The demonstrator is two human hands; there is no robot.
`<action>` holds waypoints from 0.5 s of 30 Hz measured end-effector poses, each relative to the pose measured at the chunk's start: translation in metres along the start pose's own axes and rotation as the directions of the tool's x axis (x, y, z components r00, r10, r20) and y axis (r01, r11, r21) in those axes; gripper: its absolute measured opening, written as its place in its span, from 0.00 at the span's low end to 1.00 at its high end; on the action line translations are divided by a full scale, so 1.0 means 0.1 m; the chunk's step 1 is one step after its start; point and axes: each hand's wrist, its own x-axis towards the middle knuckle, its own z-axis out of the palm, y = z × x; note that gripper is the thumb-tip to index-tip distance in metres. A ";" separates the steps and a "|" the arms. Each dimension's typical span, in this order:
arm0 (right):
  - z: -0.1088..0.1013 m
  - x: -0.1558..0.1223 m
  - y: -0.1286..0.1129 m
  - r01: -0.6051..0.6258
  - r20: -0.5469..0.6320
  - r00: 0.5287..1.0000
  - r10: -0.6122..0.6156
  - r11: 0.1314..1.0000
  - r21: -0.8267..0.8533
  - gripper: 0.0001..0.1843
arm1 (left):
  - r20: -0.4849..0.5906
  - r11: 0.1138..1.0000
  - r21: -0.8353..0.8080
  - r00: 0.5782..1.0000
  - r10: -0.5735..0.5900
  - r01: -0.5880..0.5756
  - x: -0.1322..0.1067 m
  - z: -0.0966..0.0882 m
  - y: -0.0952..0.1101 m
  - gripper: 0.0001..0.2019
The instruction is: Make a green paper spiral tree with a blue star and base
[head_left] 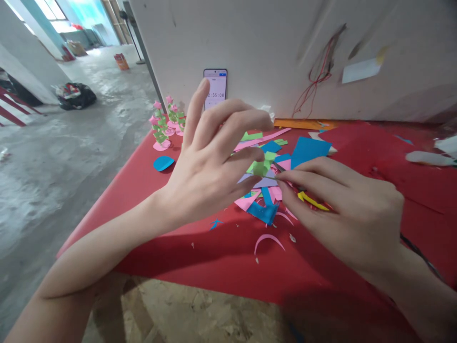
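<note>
My left hand [210, 157] is raised over the red table, its outer fingers lifted and apart. Its thumb and index finger close around a small folded green paper piece [262, 165]. A thin dark stem seems to run from this green paper toward my right hand [342, 209], whose thumb and index finger pinch its end. Below both hands lies a pile of cut paper, with a blue sheet [310, 151], a lilac piece [266, 181] and pink scraps. Something yellow [312, 200] shows beneath my right hand, partly hidden.
Small paper flowers [160, 126] with pink stars and round bases stand at the table's back left, near a blue paper disc [163, 164]. A phone [216, 88] showing a timer leans on the wall. Pink curved offcuts [268, 237] lie near the front edge.
</note>
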 end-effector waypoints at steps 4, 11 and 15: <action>-0.02 0.02 0.00 0.067 -0.037 0.997 -0.070 0.994 -0.081 0.02 | 0.075 1.000 0.014 0.997 0.016 -0.017 0.03 -0.07 0.02 0.06; -0.06 0.04 0.00 0.116 -0.043 0.992 -0.121 0.988 -0.097 0.02 | 0.206 0.997 -0.068 0.977 0.054 -0.041 0.03 -0.08 0.03 0.10; -0.09 0.03 -0.02 0.123 -0.023 0.992 -0.126 0.988 -0.093 0.02 | 0.112 0.991 -0.110 0.990 0.084 -0.072 -0.01 0.02 0.04 0.07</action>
